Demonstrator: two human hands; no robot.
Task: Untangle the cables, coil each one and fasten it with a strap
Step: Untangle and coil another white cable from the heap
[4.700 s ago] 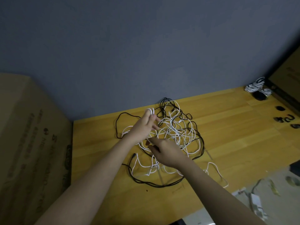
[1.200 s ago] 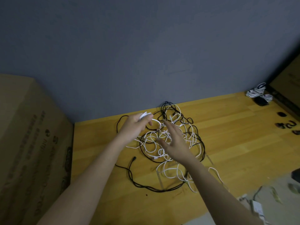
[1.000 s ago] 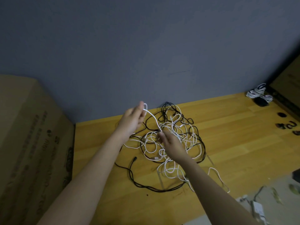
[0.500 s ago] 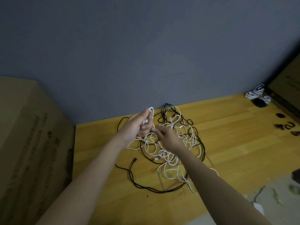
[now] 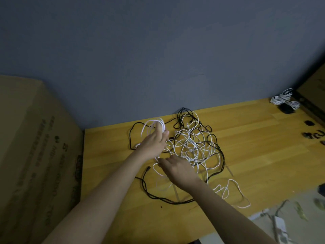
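A tangle of white and black cables (image 5: pixel 193 147) lies on the wooden table (image 5: pixel 255 155) near the wall. My left hand (image 5: pixel 154 143) holds a few loops of white cable (image 5: pixel 153 125) wound round its fingers, raised at the tangle's left side. My right hand (image 5: pixel 177 169) is lower, at the tangle's near left edge, and pinches a strand of white cable. A long black cable (image 5: pixel 165 199) curves along the near side of the pile.
A large cardboard box (image 5: pixel 35 155) stands at the table's left end. Coiled white cables (image 5: pixel 283 100) lie at the far right corner, with black straps (image 5: pixel 314 134) nearby. Another box edge (image 5: pixel 314 88) is at the right. Litter lies on the floor (image 5: pixel 281 224).
My left hand has wound more white cable into loops round its fingers. My right hand has dropped from beside the left hand down to the tangle's near edge.
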